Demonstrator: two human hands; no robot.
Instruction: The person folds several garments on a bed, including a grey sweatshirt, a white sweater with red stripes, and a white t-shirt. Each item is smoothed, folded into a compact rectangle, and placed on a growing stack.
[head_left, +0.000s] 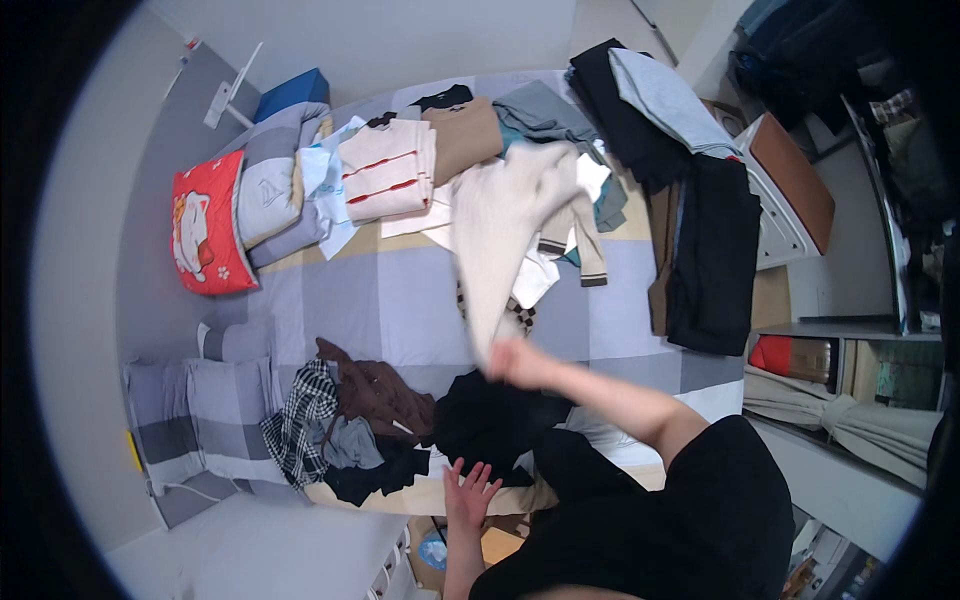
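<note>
My right hand (517, 365) is shut on one end of a cream knit garment (491, 232). The garment is blurred and stretches up and away over the clothes in the middle of the bed. Beige sleeves with dark-striped cuffs (591, 247) show beside it; whether they belong to it I cannot tell. My left hand (470, 491) is held with fingers spread, nothing in it, near the bed's front edge. Just beyond it lies a black garment (495, 420). White cloth (536, 277) and a checkered piece (521, 316) are partly hidden under the cream garment.
Folded cream knitwear with red stripes (390, 169) and a brown top (465, 135) lie behind. Dark folded trousers (712, 255) line the bed's right side. Crumpled brown (382, 390) and plaid (307, 420) clothes sit front left. A red cushion (210, 225) leans at the headboard.
</note>
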